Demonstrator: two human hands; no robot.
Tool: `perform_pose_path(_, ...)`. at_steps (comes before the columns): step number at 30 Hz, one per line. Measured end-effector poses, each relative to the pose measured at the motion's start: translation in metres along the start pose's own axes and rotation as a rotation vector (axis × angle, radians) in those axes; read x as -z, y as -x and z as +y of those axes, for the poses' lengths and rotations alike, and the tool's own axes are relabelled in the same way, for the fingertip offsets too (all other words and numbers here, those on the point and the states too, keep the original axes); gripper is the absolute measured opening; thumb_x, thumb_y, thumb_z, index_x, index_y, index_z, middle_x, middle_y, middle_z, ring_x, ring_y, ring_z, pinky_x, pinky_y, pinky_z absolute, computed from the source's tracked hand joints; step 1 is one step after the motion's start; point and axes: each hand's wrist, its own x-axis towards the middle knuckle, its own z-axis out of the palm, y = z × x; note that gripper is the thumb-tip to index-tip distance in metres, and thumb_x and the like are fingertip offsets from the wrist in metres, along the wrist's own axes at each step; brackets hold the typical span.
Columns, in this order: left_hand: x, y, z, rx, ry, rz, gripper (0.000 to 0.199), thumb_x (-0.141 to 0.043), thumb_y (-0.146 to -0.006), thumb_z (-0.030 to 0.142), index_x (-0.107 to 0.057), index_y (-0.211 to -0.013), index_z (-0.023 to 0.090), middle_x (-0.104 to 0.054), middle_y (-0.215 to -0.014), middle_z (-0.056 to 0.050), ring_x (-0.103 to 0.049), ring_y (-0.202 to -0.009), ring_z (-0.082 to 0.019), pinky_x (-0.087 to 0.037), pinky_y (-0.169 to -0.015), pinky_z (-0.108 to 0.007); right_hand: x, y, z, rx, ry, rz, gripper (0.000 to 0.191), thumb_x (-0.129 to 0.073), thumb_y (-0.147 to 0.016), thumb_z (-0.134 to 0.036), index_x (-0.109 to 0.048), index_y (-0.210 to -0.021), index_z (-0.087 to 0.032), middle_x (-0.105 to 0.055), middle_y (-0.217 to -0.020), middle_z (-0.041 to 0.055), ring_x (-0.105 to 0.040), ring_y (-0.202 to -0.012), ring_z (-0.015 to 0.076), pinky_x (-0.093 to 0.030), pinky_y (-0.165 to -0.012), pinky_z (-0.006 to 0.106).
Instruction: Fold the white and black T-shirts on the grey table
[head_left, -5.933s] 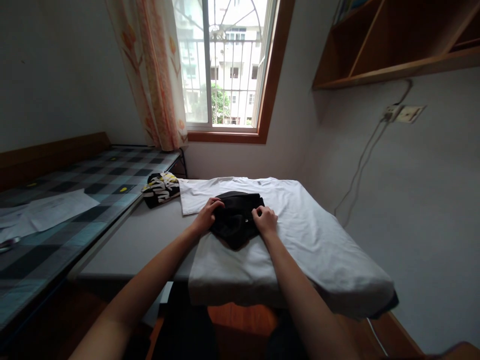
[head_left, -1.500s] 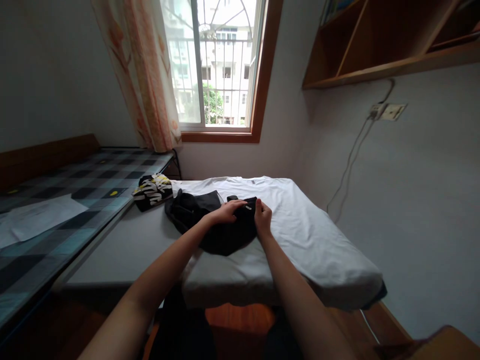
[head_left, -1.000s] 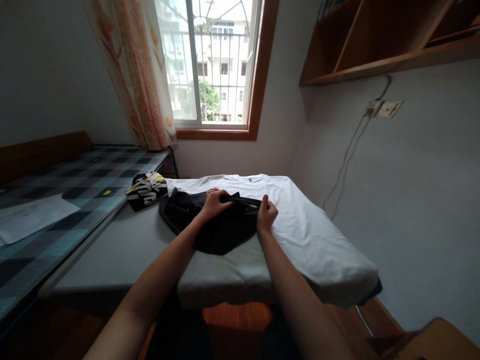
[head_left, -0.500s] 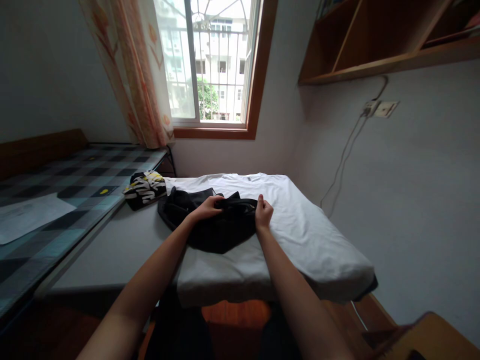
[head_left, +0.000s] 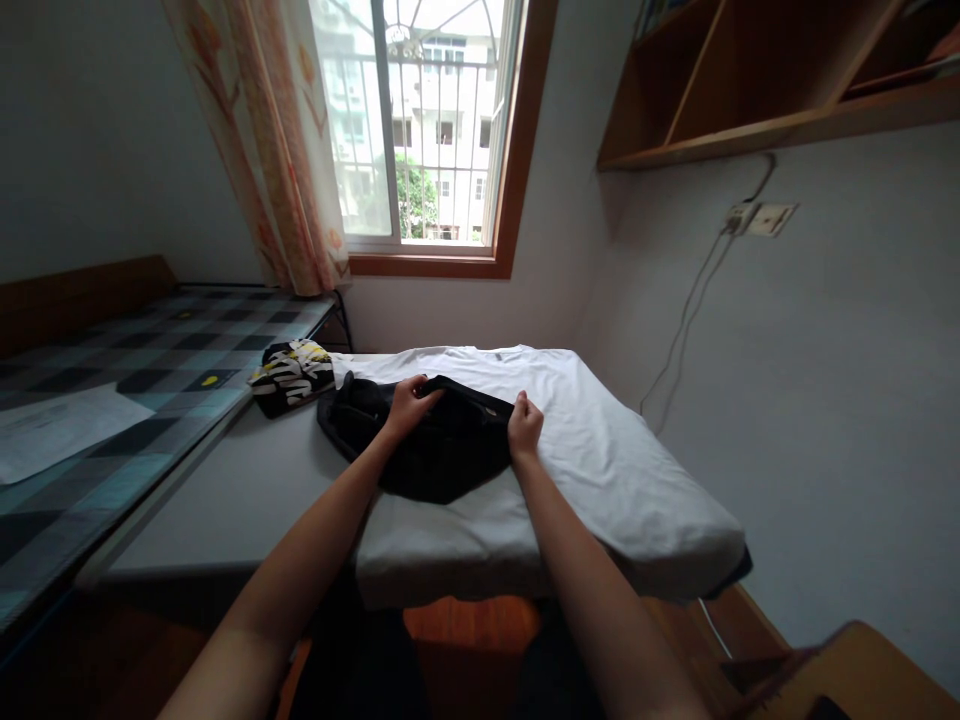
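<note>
A black garment (head_left: 446, 465) lies bunched on a white cloth (head_left: 607, 450) in front of me. Its band-like upper edge is stretched between my two hands, with a small light spot near the right end. My left hand (head_left: 409, 408) pinches this edge at the far left, thumb against fingers. At the other end my right hand (head_left: 526, 424) is closed round it, thumb up. The rest of the garment spreads in dark folds left of and below my left hand. A folded black, white and yellow patterned cloth (head_left: 292, 378) sits just behind to the left.
The white cloth covers part of a grey-white tabletop (head_left: 199, 490). On the left stands a bed with a checked cover (head_left: 225, 325) and a paper sheet (head_left: 67, 425). A wooden shelf (head_left: 735, 130) hangs at upper right, and a brown chair-like piece (head_left: 862, 675) stands lower right.
My left hand has moved left and slightly away from me, pulling the garment's band straighter and opening it wider. The right hand has stayed nearly in place.
</note>
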Motion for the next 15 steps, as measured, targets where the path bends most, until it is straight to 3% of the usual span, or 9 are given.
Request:
perform_pose_path(2, 0.004, 0.0, 0.001, -0.063, -0.018, 0.039, 0.021, -0.068, -0.07, 0.038, -0.06, -0.073, 0.018, -0.062, -0.078, -0.003, -0.058, -0.084, -0.02, -0.046, -0.075, -0.031, 0.0, 0.0, 0.0, 0.003, 0.01, -0.007, 0.053, -0.029, -0.087, -0.067, -0.035, -0.055, -0.025, -0.042, -0.049, -0.0007, -0.032, -0.055, 0.0132, -0.029, -0.054, 0.029)
perform_pose_path(4, 0.005, 0.002, 0.002, -0.103, -0.024, 0.002, 0.02, -0.065, -0.074, 0.037, -0.058, -0.076, 0.019, -0.061, -0.078, -0.002, -0.058, -0.082, -0.019, -0.046, -0.075, -0.03, 0.0, 0.001, -0.001, 0.004, 0.011, -0.008, 0.053, -0.029, -0.087, -0.067, -0.035, -0.055, -0.025, -0.043, -0.05, -0.0005, -0.032, -0.055, 0.0131, -0.03, -0.054, 0.029)
perform_pose_path(8, 0.005, 0.005, 0.008, -0.064, -0.053, -0.063, 0.021, -0.06, -0.081, 0.04, -0.055, -0.08, 0.019, -0.053, -0.064, 0.004, -0.052, -0.062, -0.013, -0.042, -0.061, -0.025, 0.001, 0.0, -0.001, -0.003, 0.0, 0.001, 0.053, -0.029, -0.086, -0.067, -0.037, -0.055, -0.024, -0.044, -0.051, 0.0003, -0.032, -0.055, 0.0132, -0.031, -0.055, 0.029)
perform_pose_path(11, 0.01, 0.004, 0.013, -0.055, 0.003, -0.079, 0.024, -0.064, -0.079, 0.041, -0.06, -0.081, 0.018, -0.059, -0.068, 0.003, -0.054, -0.064, -0.014, -0.043, -0.061, -0.025, 0.0, 0.0, 0.0, -0.005, -0.001, 0.004, 0.053, -0.029, -0.085, -0.067, -0.038, -0.055, -0.024, -0.047, -0.052, 0.0015, -0.034, -0.056, 0.0137, -0.032, -0.056, 0.029)
perform_pose_path(15, 0.019, 0.003, 0.015, 0.024, 0.105, -0.235, 0.031, -0.068, -0.076, 0.046, -0.068, -0.077, 0.015, -0.065, -0.072, -0.001, -0.06, -0.072, -0.018, -0.047, -0.065, -0.027, 0.0, -0.001, 0.001, -0.008, -0.006, 0.016, 0.054, -0.03, -0.085, -0.067, -0.041, -0.055, -0.023, -0.048, -0.052, 0.0023, -0.036, -0.057, 0.0142, -0.033, -0.057, 0.03)
